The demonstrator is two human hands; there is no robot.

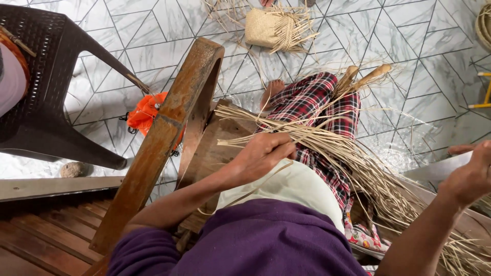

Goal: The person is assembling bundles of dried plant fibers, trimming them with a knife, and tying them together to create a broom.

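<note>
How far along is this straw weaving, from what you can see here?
One small woven basket lies on the tiled floor, its loose ends uncut, so it looks woven but untrimmed. In hand: the left hand grips a bundle of pale strips across the lap; the right hand is raised, apparently empty. Most strips are loose, so much remains unwoven.

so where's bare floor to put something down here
Bare tile lies right of the woven basket, and more between the dark chair and orange bag. It is crowded around the left hand, among the straw strips.
</note>
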